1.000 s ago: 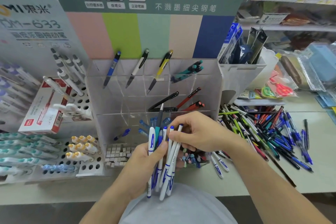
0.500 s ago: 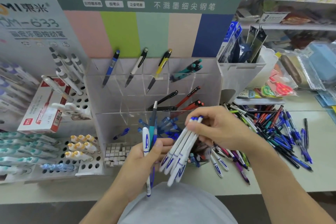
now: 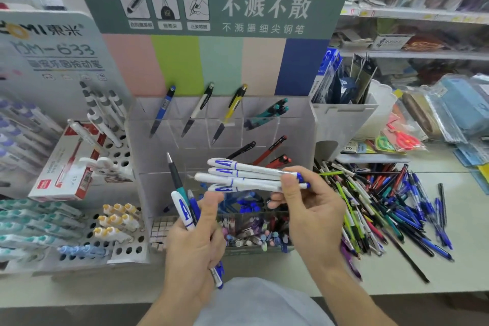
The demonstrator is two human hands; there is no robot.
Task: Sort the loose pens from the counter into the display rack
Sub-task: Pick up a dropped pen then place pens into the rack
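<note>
Display rack sits dead centre at twelve o'clock on the counter, backboard rising behind it. Loose pen pile spreads at two o'clock, right of the rack. At ten o'clock, a perforated stand with a boxed pack behind it. Right hand holds four pens level in front of the rack; left hand, at six o'clock, grips three pens upright.
</note>
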